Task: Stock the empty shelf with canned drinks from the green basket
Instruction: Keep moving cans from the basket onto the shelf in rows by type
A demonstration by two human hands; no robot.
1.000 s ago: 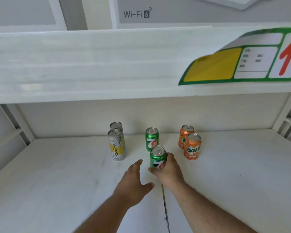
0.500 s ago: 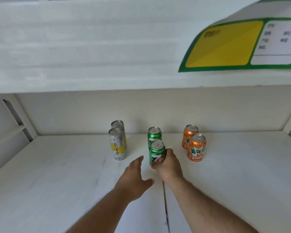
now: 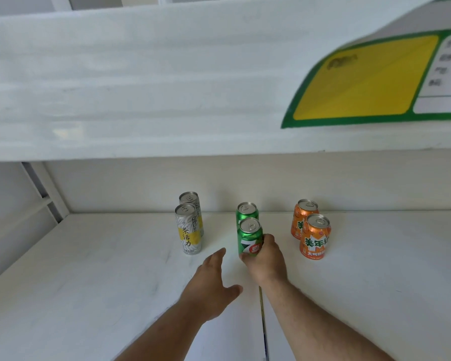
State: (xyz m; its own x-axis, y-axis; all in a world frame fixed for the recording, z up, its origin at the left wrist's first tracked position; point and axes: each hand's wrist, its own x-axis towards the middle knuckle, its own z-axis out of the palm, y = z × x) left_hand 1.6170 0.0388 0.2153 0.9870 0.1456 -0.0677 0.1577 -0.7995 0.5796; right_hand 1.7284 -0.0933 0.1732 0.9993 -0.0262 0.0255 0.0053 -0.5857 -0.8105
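Right hand (image 3: 264,259) is wrapped around the upright green can (image 3: 249,237) on the shelf (image 3: 89,282), directly in front of its twin (image 3: 246,213), while the left hand (image 3: 211,280) hovers spread, empty, just left.

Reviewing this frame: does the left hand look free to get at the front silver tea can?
Probably yes. The left hand is open, holds nothing and lies just short of the front silver tea can, with only bare shelf between them. The right hand holds the front green can, off to the side.

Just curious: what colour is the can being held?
Green, with a silver top; the head view shows the front green can clearly.
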